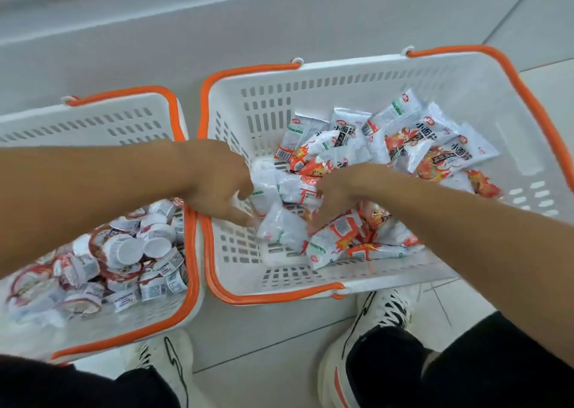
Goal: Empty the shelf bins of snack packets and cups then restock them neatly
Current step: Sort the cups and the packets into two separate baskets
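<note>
Two white baskets with orange rims stand on the floor. The right basket (341,93) holds several white and orange snack packets (428,146). The left basket (93,121) holds several small white cups (130,252) with red labels. Both hands reach into the right basket. My left hand (217,180) has its fingers curled down among the packets near the basket's left wall. My right hand (338,193) has its fingers curled over packets in the middle. Whether either hand grips a packet is hidden by the fingers.
Grey tiled floor (279,330) lies around the baskets. My two white shoes (382,314) and black trouser legs are at the bottom, just in front of the baskets. A pale shelf base (217,9) runs along the top.
</note>
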### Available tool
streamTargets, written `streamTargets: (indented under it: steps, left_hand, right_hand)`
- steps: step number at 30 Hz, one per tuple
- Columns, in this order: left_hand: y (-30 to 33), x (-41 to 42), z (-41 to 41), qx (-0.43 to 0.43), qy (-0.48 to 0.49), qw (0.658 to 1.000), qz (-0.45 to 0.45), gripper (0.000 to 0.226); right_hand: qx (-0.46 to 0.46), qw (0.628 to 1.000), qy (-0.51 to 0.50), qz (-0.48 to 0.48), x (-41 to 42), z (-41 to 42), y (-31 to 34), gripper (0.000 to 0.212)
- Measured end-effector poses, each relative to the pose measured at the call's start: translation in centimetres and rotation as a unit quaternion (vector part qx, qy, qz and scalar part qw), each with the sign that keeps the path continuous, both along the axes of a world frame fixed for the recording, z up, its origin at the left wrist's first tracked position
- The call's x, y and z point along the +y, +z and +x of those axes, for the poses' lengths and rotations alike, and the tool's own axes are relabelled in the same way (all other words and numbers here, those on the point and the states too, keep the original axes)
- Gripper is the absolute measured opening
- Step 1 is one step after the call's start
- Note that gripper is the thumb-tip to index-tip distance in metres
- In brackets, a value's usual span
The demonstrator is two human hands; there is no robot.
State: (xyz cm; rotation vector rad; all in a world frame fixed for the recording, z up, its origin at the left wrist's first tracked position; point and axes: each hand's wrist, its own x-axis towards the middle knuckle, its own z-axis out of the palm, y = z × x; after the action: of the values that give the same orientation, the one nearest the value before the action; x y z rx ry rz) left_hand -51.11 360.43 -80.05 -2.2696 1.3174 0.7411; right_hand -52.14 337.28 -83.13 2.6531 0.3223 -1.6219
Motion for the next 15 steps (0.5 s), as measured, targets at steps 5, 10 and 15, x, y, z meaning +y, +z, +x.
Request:
streamTargets:
  steps: [5, 10, 15]
  left_hand:
    - [1.7, 4.5, -0.1, -0.015, -0.122, 0.974, -0.188, 0.069]
    - [-0.2, 4.3, -1.0, -0.063, -0.080, 0.963, -0.248, 0.064]
    - [-0.3, 4.4, -1.0, -0.063, -0.067, 0.964, -0.248, 0.060]
  right_hand:
    - [-0.026, 0.997, 0.074, 0.001, 4.7, -4.2, -4.6, 0.071]
    - [0.112, 0.887, -0.335, 0.297, 7.9, -4.4, -4.1, 0.045]
    - [-0.099, 0.920, -0.280, 0.256, 5.7, 1.0, -2.7, 0.034]
